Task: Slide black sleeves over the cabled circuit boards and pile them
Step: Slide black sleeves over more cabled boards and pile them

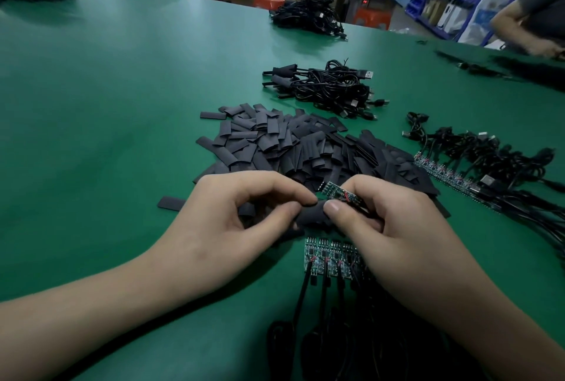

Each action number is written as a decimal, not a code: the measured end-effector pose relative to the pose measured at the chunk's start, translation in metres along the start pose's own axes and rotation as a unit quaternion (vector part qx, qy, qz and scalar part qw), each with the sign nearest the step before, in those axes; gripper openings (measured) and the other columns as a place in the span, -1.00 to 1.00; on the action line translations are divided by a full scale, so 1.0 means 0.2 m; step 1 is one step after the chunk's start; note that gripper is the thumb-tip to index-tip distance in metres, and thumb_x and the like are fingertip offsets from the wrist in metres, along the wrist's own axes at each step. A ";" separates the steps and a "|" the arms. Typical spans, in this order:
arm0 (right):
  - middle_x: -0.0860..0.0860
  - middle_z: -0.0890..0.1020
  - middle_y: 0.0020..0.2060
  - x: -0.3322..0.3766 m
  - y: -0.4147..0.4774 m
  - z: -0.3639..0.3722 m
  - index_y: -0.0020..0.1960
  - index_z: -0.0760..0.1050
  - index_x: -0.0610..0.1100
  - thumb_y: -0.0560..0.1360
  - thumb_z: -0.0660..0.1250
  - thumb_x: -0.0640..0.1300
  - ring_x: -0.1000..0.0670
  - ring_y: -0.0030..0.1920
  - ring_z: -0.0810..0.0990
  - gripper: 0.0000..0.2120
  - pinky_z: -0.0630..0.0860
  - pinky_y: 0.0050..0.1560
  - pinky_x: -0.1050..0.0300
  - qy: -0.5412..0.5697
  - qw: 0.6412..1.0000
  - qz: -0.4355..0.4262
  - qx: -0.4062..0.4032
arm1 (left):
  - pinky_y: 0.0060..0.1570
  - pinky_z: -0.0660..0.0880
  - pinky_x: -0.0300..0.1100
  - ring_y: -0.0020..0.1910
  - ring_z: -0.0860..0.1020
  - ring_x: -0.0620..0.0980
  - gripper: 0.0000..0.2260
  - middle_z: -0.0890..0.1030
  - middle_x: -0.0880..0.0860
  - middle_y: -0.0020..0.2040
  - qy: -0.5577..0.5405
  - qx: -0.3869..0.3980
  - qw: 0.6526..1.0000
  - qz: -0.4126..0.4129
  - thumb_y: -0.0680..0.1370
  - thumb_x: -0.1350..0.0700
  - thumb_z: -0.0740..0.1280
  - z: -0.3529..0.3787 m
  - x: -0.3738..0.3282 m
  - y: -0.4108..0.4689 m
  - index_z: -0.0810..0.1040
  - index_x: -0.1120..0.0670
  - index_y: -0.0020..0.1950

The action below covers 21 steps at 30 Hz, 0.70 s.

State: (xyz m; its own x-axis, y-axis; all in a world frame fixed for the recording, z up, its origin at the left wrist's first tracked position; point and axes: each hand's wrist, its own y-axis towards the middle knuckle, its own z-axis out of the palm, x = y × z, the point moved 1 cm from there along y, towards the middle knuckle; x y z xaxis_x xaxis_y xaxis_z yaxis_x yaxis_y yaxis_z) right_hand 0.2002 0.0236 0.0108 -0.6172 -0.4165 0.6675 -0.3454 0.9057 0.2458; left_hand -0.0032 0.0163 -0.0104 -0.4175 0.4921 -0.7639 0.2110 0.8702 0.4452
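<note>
left hand [244, 218] pinched a soft black tube sleeve [313, 216], fingers curled; at its 3 o'clock, right hand [394, 227] gripped a small green cabled circuit board [337, 194] in curled fingers.

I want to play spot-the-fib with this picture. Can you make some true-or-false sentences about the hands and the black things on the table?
1. The left hand pinches a black sleeve, and the right hand holds a circuit board. True.
2. The circuit board is fully inside the black sleeve. False: it shows bare above it.
3. A heap of loose sleeves lies on the table beyond the hands. True.
4. The table is red. False: it is green.
</note>
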 end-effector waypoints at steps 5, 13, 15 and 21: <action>0.26 0.48 -0.51 0.00 0.00 0.02 -0.24 0.50 0.07 0.59 0.33 0.01 0.28 -0.47 0.50 -0.78 0.31 -0.42 0.43 0.016 1.000 -0.001 -0.002 | -0.09 0.50 -0.34 -0.15 0.60 -0.25 -0.75 0.66 -0.16 -0.12 0.117 -0.002 0.988 0.098 0.46 -0.02 0.54 0.00 -0.03 0.00 0.70 0.01 0.10; 0.10 0.44 -0.45 0.00 -0.01 -0.03 -0.06 0.45 0.04 0.65 0.15 0.14 0.14 -0.46 0.35 -0.77 0.31 -0.40 0.24 0.069 0.997 0.024 -0.008 | -0.06 0.55 -0.32 -0.15 0.64 -0.25 -0.79 0.71 -0.13 -0.12 0.111 -0.025 0.990 0.081 0.43 0.01 0.57 -0.01 -0.04 0.06 0.75 0.03 0.02; 0.05 0.45 -0.44 -0.01 -0.02 -0.05 -0.10 0.44 0.04 0.64 0.17 0.10 0.13 -0.45 0.34 -0.79 0.31 -0.41 0.21 0.077 0.996 0.030 -0.013 | -0.05 0.52 -0.38 -0.15 0.64 -0.26 -0.80 0.72 -0.14 -0.13 0.103 -0.040 0.992 0.068 0.41 0.02 0.57 0.00 -0.04 0.08 0.75 0.02 0.00; -0.01 0.61 -0.35 0.00 -0.02 -0.06 -0.20 0.53 0.02 0.58 0.28 0.02 -0.04 -0.35 0.57 -0.80 0.50 -0.29 0.02 0.070 0.997 0.031 -0.025 | -0.07 0.49 -0.44 -0.16 0.64 -0.27 -0.81 0.71 -0.17 -0.14 0.090 -0.041 0.994 0.053 0.39 -0.01 0.54 0.01 -0.01 0.07 0.75 0.01 -0.03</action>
State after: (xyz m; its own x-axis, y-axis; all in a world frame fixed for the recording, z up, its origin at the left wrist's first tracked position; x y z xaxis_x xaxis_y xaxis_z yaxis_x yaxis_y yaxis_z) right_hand 0.2103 0.0207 0.0188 -0.5306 -0.3478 0.7730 -0.2715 0.9336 0.2337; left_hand 0.0024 0.0274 -0.0037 -0.5497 0.5627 -0.6174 0.1935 0.8048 0.5611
